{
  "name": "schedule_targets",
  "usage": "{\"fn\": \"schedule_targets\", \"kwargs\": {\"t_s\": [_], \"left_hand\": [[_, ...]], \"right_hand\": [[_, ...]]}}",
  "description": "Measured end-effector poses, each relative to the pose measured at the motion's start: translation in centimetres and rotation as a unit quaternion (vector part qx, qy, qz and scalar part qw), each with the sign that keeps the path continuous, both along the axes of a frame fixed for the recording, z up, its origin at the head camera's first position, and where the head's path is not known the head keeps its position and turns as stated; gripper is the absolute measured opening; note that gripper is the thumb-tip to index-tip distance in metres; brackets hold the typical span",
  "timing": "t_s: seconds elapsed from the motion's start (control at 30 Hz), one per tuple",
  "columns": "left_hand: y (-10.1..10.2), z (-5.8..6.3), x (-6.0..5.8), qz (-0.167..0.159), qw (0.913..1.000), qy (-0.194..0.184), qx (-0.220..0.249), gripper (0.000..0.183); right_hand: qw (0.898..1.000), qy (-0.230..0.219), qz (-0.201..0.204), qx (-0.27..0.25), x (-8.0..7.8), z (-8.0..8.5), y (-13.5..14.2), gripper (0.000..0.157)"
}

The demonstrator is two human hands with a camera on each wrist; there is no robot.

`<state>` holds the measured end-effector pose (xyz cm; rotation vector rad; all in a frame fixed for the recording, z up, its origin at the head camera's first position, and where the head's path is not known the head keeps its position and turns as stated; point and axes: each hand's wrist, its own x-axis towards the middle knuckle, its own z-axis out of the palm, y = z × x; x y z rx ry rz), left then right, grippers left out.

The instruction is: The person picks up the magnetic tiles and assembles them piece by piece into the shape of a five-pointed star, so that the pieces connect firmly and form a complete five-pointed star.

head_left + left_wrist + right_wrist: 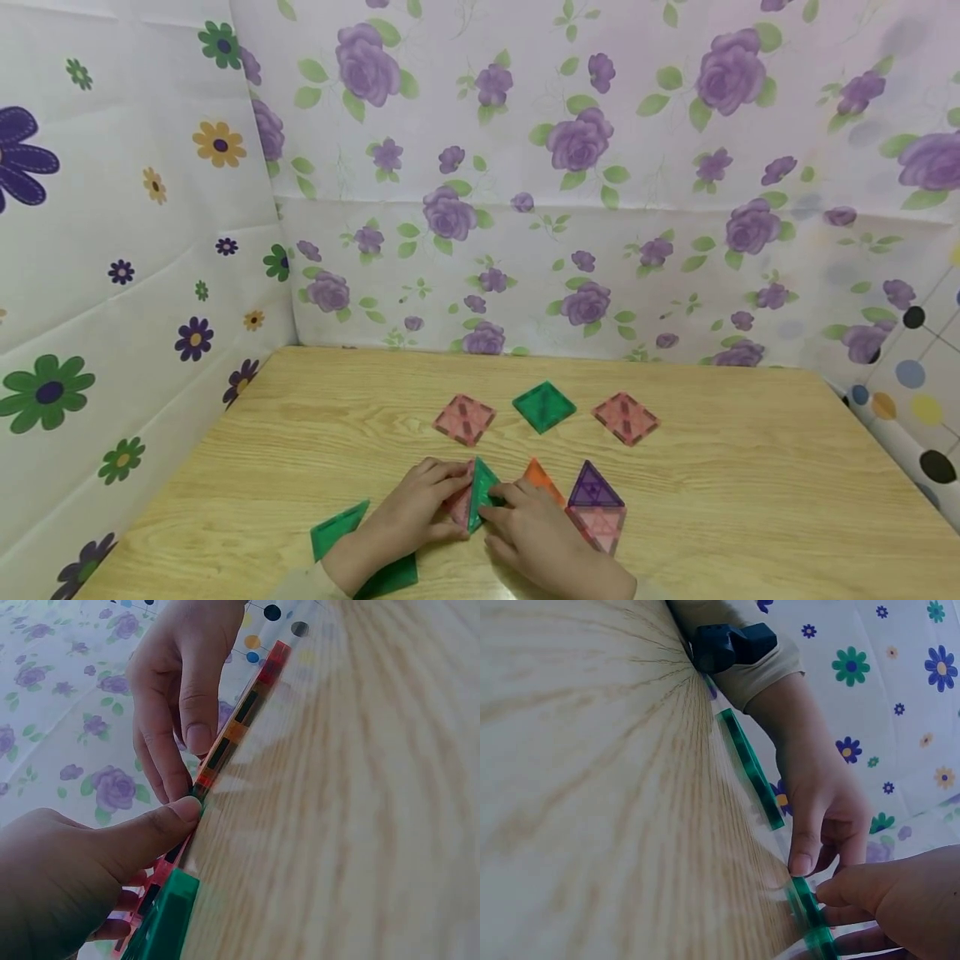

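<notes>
Two triangular magnetic tiles, a pink one and a green one, lie side by side along a shared edge on the table. My left hand holds the pink triangle, index finger near its top corner and thumb at the bottom. From the other side, my right hand grips the green triangle, its fingertips over the right edge. Just past the right hand lie an orange triangle, partly covered, and a purple triangle above a pink triangle. Under the left forearm, a larger green tile is partly hidden.
Farther back on the wooden table lie a pink diamond, a green diamond and another pink diamond in a row. Flowered cloth hangs behind the table, with more cloth at the left.
</notes>
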<state>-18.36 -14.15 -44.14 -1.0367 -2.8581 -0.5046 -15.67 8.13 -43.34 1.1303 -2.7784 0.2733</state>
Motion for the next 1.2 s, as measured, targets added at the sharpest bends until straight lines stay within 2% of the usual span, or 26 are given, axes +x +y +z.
{"fn": "schedule_targets", "kwargs": {"t_s": [0.17, 0.33, 0.47, 0.57, 0.7, 0.93, 1.2], "left_hand": [[-0.5, 0.3, -0.1, -0.014, 0.9998, 0.011, -0.004, 0.064], [-1.8, 1.6, -0.3, -0.027, 0.9995, 0.016, 0.004, 0.063], [-3.5, 2.5, -0.3, -0.013, 0.9996, -0.010, 0.025, 0.052], [-4.9, 2.6, -0.3, 0.003, 0.9989, -0.027, 0.038, 0.047], [-6.7, 2.6, -0.5, 0.011, 0.9988, -0.030, 0.037, 0.041], [-9.0, 3.0, -0.4, -0.006, 0.9993, -0.026, 0.025, 0.036], [-10.8, 2.8, -0.1, 0.010, 0.9984, -0.056, 0.002, 0.039]], "right_hand": [[1.000, -0.007, 0.009, -0.010, -0.2, 0.1, -0.2, 0.032], [1.000, -0.005, 0.014, -0.024, -0.2, 0.3, -0.6, 0.030], [0.999, 0.001, 0.019, -0.035, 0.0, 0.7, -1.1, 0.029], [0.999, 0.001, 0.026, -0.043, 0.3, 0.9, -1.4, 0.029], [0.998, -0.007, 0.032, -0.045, 0.6, 1.1, -1.7, 0.030], [0.992, 0.006, 0.090, -0.086, 1.2, 1.1, -2.2, 0.027], [0.987, -0.010, 0.150, -0.061, 1.5, 1.0, -3.0, 0.035]]}}
